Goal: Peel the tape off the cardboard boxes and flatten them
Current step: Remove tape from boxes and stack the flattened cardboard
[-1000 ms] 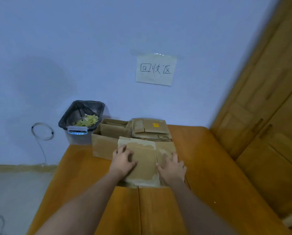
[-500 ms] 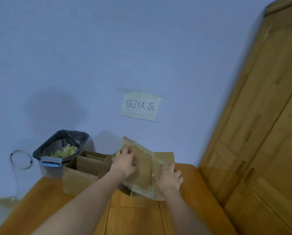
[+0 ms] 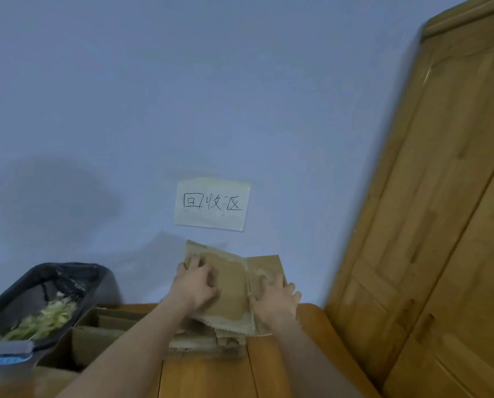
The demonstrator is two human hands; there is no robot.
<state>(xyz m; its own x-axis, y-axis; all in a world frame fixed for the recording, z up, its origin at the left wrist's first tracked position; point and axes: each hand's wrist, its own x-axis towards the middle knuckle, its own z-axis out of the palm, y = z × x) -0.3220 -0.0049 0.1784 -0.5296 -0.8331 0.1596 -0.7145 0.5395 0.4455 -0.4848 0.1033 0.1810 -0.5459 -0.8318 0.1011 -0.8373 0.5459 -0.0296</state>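
A flattened cardboard box with pale tape residue is tilted up over a stack of flattened cardboard at the far end of the wooden table. My left hand lies on its left panel, fingers curled at the upper left edge. My right hand rests on the right panel with its fingers spread and straight. An open brown cardboard box stands left of the stack, partly hidden by my left forearm.
A bin lined with a black bag, holding pale green scraps, stands at the far left. A handwritten paper sign hangs on the blue wall. Wooden cupboard doors rise close along the table's right side.
Both hands have carried the flattened box from the table's middle away from me and over the stack, its far edge tilting up. The view has tipped upward toward the wall.
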